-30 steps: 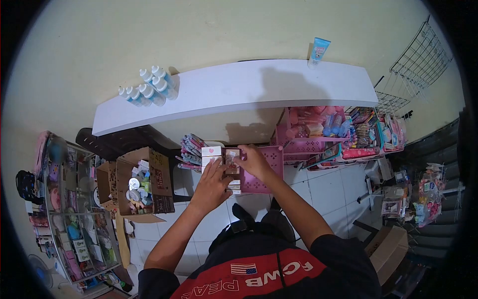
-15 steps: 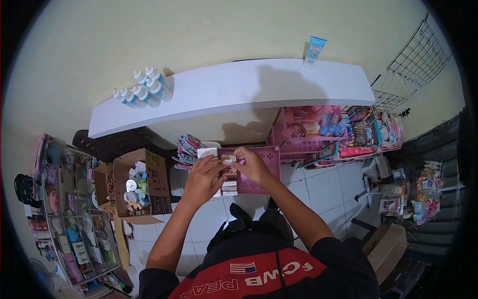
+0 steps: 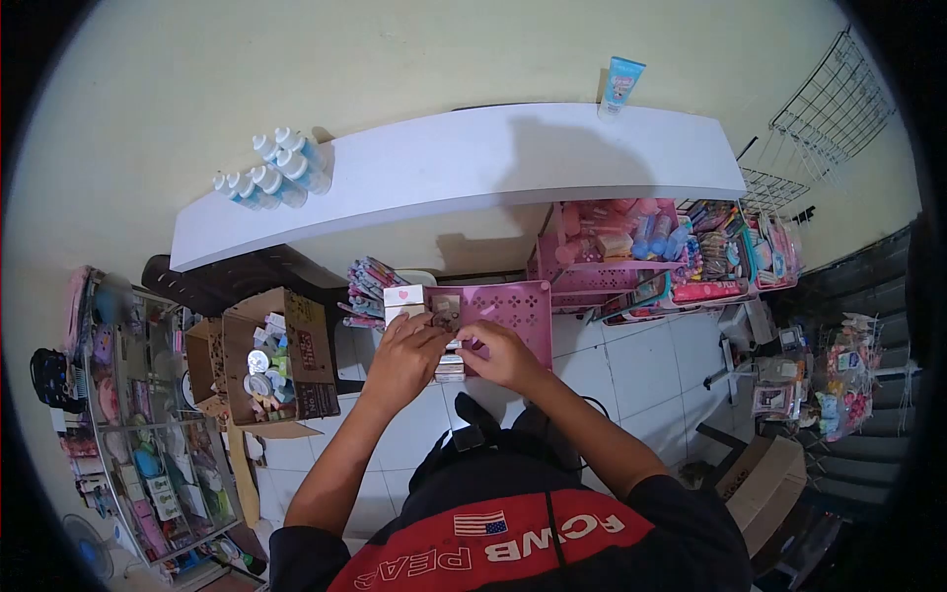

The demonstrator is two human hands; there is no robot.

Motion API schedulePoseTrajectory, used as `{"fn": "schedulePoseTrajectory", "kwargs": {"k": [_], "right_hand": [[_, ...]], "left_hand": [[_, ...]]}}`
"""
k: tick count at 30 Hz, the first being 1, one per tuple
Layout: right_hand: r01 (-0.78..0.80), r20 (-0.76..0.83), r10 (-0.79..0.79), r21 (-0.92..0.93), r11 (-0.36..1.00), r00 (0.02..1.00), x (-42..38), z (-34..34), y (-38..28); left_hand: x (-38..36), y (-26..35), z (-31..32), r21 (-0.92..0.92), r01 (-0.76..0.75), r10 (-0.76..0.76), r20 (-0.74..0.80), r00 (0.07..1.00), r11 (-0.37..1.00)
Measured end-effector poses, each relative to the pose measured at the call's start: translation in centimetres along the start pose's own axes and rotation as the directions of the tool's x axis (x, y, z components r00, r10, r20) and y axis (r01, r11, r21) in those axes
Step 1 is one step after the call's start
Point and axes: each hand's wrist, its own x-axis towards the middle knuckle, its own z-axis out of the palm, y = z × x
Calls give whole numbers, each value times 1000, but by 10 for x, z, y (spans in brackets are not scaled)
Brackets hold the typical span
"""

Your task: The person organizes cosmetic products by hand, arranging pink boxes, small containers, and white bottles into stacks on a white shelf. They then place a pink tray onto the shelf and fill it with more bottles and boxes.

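My left hand (image 3: 406, 350) is over the left side of a pink basket (image 3: 505, 306), beside a white box with a pink heart (image 3: 403, 296). Its fingers are bent and reach toward small pale boxes (image 3: 450, 368). My right hand (image 3: 498, 353) lies over the basket's near part, its fingers pinched at a small pale item next to the left fingertips; what it holds is too small to name. Another small box (image 3: 446, 304) sits inside the basket. Patterned pens (image 3: 369, 288) stand in a bundle to the left.
A white shelf (image 3: 444, 158) runs along the wall, with several white-capped bottles (image 3: 281, 173) and a blue tube (image 3: 621, 85). An open cardboard box (image 3: 314, 345) of goods stands left. Pink shelving (image 3: 592, 279) is at right, a glass display case (image 3: 158, 424) far left.
Both hands have moved slightly toward my body, and the right hand has dropped from the basket's middle to its near part. The view has shifted slightly.
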Motion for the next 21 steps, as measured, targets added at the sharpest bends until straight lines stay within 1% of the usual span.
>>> {"fn": "schedulePoseTrajectory", "kwargs": {"k": [1,3,4,6,7,9,10,12,13,15,16,18,19,21], "right_hand": [[0,1,0,3,1000,1000,1,-1,0],[-92,2,93,136,986,996,4,-3,1],[-91,5,91,139,986,996,10,0,11],[-183,-175,194,78,980,965,25,8,40],[-185,-178,196,79,980,964,33,9,43],[-408,-57,407,-8,913,912,51,13,48],[-408,-59,407,-5,913,911,57,16,49],[-339,-59,334,-138,931,941,62,25,54],[-340,-57,335,-135,931,940,62,30,57],[-320,-120,299,-225,921,947,63,36,61],[-317,-118,297,-225,921,947,64,36,63],[-249,-83,239,-145,958,967,64,33,64],[-249,-80,240,-146,957,968,63,31,64],[-187,-44,187,21,982,981,61,25,58]], "left_hand": [[1,-1,-1,12,7,-7,28,1000,1000],[3,-2,-3,14,-4,3,27,1000,1000],[4,-2,-4,13,-18,17,25,1000,1000],[3,-5,-2,20,-20,20,33,999,1000],[4,-6,-2,26,-29,28,40,999,999],[4,-5,-2,10,-16,16,44,999,1000],[3,-5,-3,-7,2,-2,49,999,1000],[4,-5,-4,-14,-1,1,49,999,1000],[3,-5,-4,-22,-2,3,45,999,1000],[3,-5,-4,-35,5,-3,47,999,999],[3,-6,-5,-47,10,-8,47,999,999],[2,-8,-4,-40,17,-14,64,998,999],[1,-8,-3,-34,20,-17,85,996,999],[0,-10,-2,-28,24,-21,109,994,999]]}}
